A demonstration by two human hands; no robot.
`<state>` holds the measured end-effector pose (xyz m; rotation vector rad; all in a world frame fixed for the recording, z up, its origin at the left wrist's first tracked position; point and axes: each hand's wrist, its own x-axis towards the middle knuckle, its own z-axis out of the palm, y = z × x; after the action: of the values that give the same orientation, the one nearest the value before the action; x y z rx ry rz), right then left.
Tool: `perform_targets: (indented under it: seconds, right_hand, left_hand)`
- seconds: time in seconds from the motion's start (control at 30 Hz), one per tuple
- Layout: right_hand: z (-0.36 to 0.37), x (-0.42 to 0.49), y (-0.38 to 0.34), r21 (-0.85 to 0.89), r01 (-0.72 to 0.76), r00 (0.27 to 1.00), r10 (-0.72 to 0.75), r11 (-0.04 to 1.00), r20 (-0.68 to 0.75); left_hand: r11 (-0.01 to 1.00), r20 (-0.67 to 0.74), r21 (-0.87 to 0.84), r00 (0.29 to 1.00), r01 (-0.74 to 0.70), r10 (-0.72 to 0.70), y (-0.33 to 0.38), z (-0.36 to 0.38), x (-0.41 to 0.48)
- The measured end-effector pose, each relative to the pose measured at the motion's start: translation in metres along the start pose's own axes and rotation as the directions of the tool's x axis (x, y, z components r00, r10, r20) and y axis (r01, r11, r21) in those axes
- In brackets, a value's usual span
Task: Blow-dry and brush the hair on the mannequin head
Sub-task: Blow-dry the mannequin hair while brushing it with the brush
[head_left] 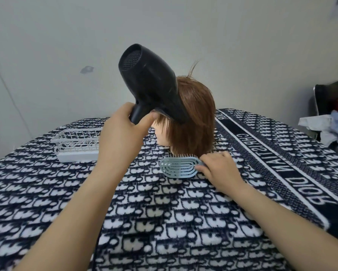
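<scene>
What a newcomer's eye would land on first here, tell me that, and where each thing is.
The black hair dryer stands out first, raised at centre in the left hand, its nozzle angled down against the brown hair of the mannequin head. Just below, the right hand holds a pale blue brush at the hair's lower ends. A white wire basket sits to the left on the navy-and-white patterned blanket.

The brush [178,166] handle is hidden inside the right hand [221,169].

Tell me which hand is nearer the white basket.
Left. The left hand, gripping the hair dryer, is just right of the basket; the right hand holds the brush farther right.
</scene>
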<state>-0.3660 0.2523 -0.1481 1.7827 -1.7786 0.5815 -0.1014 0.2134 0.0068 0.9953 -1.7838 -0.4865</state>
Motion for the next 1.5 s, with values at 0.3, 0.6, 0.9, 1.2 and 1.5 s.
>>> perform_targets:
  seconds: [0.3, 0.6, 0.9, 1.2, 1.5]
  right_hand:
    - [-0.038, 0.019, 0.042, 0.110, -0.005, 0.984, 0.024, 0.994, -0.174]
    - [-0.066, 0.098, 0.076, -0.025, 0.039, 0.999, -0.039, 0.999, -0.021]
    - [-0.016, 0.077, 0.077, 0.137, -0.060, 0.990, 0.041, 0.989, 0.134]
    - [0.021, 0.049, 0.072, 0.243, -0.196, 0.928, 0.099, 0.950, 0.360]
    - [0.019, 0.028, 0.067, 0.224, -0.192, 0.871, 0.061, 0.955, 0.487]
  left_hand:
    - [0.996, -0.039, 0.090, 0.999, -0.025, 0.029, 0.005, 0.003, -0.003]
    - [0.997, -0.066, 0.064, 0.996, -0.053, 0.058, 0.012, 0.004, -0.003]
    - [1.000, -0.014, 0.009, 1.000, -0.019, 0.019, 0.006, 0.005, -0.002]
    - [0.992, 0.058, -0.125, 0.998, 0.024, -0.017, -0.004, 0.011, 0.003]
    - [1.000, 0.054, 0.013, 0.998, -0.009, 0.009, -0.005, 0.014, 0.000]
